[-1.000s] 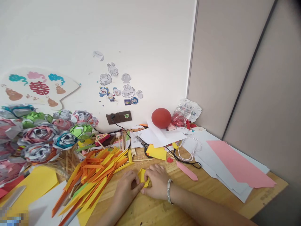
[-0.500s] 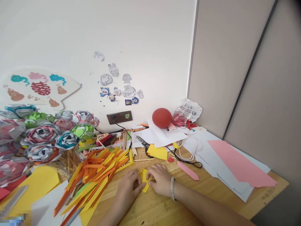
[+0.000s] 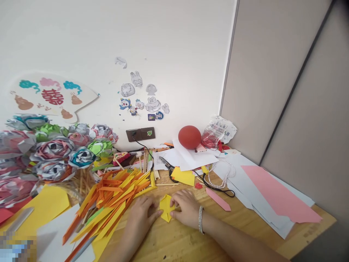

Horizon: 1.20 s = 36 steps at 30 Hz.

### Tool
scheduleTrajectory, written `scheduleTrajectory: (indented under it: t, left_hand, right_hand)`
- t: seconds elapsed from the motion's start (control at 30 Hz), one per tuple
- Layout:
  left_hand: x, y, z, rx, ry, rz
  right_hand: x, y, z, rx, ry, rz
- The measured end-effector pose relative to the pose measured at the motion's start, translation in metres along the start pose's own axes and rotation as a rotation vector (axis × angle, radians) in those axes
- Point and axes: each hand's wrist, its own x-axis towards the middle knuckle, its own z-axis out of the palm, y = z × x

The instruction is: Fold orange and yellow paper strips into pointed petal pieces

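Observation:
A small piece of folded yellow paper (image 3: 165, 209) lies on the wooden table between my hands, with creases and a pointed lower end. My left hand (image 3: 143, 214) is at its left edge, fingers curled and thumb tip against the paper. On the other side, my right hand (image 3: 187, 209) grips the right edge between thumb and bent fingers; a beaded bracelet (image 3: 201, 219) circles that wrist. Left of my hands spreads a pile of folded orange and yellow paper strips (image 3: 117, 196).
Paper flowers (image 3: 54, 149) crowd the left side. Behind my hands are scissors (image 3: 169, 167), a yellow sheet (image 3: 184, 177) and a red balloon (image 3: 189, 137). A pearl string (image 3: 231, 169), a black cable (image 3: 218, 187) and a pink sheet (image 3: 275, 193) lie to the right.
The yellow paper looks spread wider and shows more of its surface. My left hand has shifted slightly left. The camera view has turned a little.

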Motion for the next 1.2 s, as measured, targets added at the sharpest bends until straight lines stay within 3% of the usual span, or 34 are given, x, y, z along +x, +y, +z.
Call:
scheduleTrajectory:
  t: [0.1, 0.23, 0.47, 0.6, 0.77, 0.97, 1.2]
  left_hand:
    - [0.000, -0.006, -0.005, -0.010, 0.040, 0.095]
    - [0.000, -0.009, -0.005, 0.009, -0.012, 0.253]
    - [-0.005, -0.005, -0.012, 0.073, -0.079, 0.313]
    - [-0.005, -0.011, -0.013, 0.099, -0.127, 0.347]
    - [-0.004, -0.015, -0.007, 0.211, -0.016, 0.384]
    - [0.000, -0.013, -0.007, 0.317, 0.026, 0.491]
    - [0.000, -0.007, -0.016, 0.342, 0.031, 0.636]
  right_hand:
    - [0.001, 0.001, 0.000, 0.031, 0.005, -0.001]
    - [0.003, 0.005, 0.000, 0.036, 0.077, 0.057]
    - [0.001, 0.011, -0.006, -0.105, 0.000, -0.082]
    - [0.001, 0.008, -0.012, -0.166, 0.021, -0.150]
    - [0.000, 0.006, -0.016, -0.120, 0.119, -0.264]
    - [0.002, 0.010, -0.014, -0.256, -0.057, -0.333]
    - [0.005, 0.014, -0.011, -0.415, -0.044, -0.408]
